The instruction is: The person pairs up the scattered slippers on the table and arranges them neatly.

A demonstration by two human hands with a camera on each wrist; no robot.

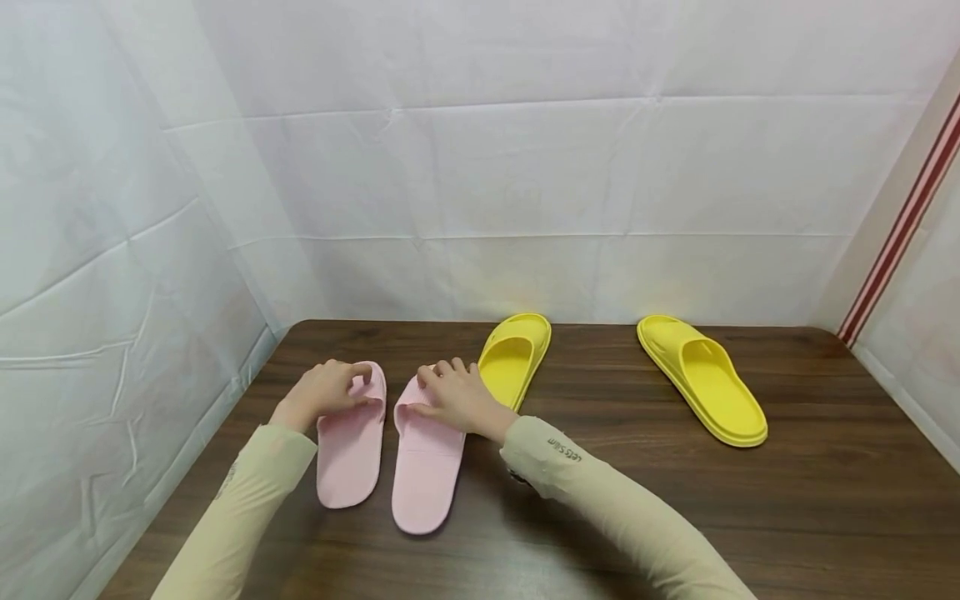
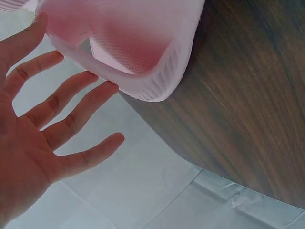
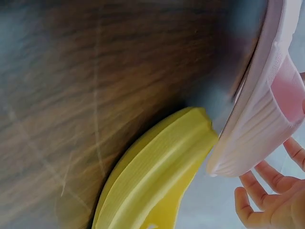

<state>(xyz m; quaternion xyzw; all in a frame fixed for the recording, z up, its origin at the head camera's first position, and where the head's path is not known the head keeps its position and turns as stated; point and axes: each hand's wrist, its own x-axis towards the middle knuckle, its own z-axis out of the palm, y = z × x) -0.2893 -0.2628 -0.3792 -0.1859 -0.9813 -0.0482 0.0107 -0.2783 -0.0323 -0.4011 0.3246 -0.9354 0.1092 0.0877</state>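
Two pink slippers stand side by side at the table's left, toes pointing away from me. My left hand (image 1: pixel 322 398) pinches the strap of the left pink slipper (image 1: pixel 349 467), thumb at the foot opening and fingers over the top; the left wrist view shows fingertips along the strap's rim (image 2: pixel 143 81). My right hand (image 1: pixel 467 402) holds the right pink slipper (image 1: pixel 426 487) by its strap in the same way. In the right wrist view this slipper's side (image 3: pixel 252 129) is close against a yellow slipper (image 3: pixel 157 162). Whether the pink soles touch the table cannot be told.
Just beyond my right hand lies one yellow slipper (image 1: pixel 519 350), partly hidden by that hand. Another yellow slipper (image 1: pixel 716 392) lies further right, angled. The dark wooden table (image 1: pixel 600 483) is bordered by white cloth walls (image 1: pixel 525 183) behind and at both sides.
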